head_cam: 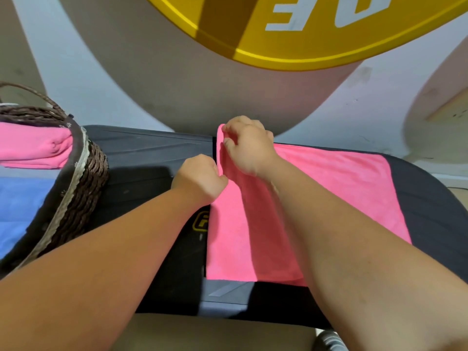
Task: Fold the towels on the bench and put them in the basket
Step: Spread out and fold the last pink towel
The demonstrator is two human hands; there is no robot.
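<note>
Now pinching the left edge of a pink cloth towel [329, 198] spread rightward along the black padded bench [141, 153], left hand [200, 178] nearer, right hand [249, 145] at far corner.

Upside-down white "E" [286, 26] on the yellow disc [324, 11]; half-hidden yellow logo [201, 221] on the black bench [152, 153].

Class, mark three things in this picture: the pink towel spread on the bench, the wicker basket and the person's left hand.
pink towel [334, 196]: head view, on its flat, spread-out part.
wicker basket [94, 171]: head view, on the woven side wall.
left hand [200, 178]: head view, on the back of the curled hand.
</note>
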